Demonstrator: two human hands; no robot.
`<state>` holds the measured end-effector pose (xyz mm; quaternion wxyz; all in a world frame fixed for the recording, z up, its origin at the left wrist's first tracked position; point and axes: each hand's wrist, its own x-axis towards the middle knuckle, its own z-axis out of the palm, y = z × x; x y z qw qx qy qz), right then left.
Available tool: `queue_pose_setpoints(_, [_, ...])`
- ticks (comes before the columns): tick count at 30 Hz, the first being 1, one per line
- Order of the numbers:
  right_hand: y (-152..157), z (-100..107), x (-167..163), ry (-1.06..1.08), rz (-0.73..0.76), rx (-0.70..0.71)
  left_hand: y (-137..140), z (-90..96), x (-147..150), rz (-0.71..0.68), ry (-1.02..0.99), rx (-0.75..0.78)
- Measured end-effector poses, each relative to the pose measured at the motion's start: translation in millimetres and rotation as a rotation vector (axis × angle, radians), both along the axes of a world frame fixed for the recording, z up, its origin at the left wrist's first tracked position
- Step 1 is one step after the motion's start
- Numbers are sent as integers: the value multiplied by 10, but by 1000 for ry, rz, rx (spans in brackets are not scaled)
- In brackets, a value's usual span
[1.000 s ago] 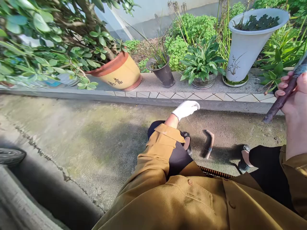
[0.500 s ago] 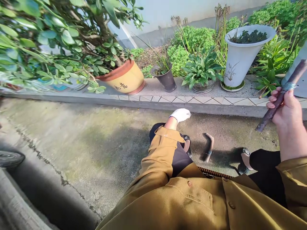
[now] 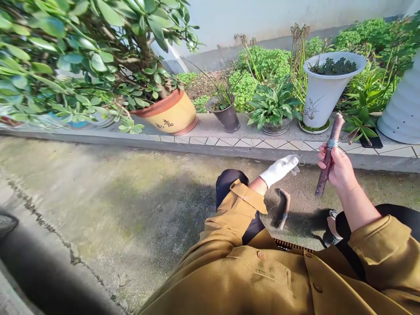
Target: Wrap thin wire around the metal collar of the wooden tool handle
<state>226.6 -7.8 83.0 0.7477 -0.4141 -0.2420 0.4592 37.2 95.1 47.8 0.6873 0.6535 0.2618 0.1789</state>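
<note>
My right hand, bare, is closed around a short brown stick, tilted with its top to the right. A coil of silvery wire is wound around the stick just above my thumb. To the left, my left hand wears a white glove and is closed, fingers together. A thin loose strand of wire curls at its fingertips; the grip itself is partly hidden. On the concrete below lies a bent piece of wood, with something greyish around its lower part.
A tiled ledge runs across ahead, bearing a yellow pot, a dark pot, a white tall pot and a ribbed white container. A dark flat object lies at the ledge's edge. The concrete floor has a long crack.
My right hand has come leftward and down with the stick, closer to my left hand. My gloved left hand has moved right, toward the stick.
</note>
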Motion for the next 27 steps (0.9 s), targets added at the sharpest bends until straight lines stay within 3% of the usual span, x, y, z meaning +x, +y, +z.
queue_pose_setpoints(6, [20,-21,-171,26,133,-9,37,-85,170,221,60,-34])
queue_pose_setpoints(16, [-33,-123,-344,-13,334,-50,134,-129,159,188,-131,-286])
queue_pose_setpoints(27, [-65,-191,-428,-128,469,-38,169,-301,224,193,8,-201])
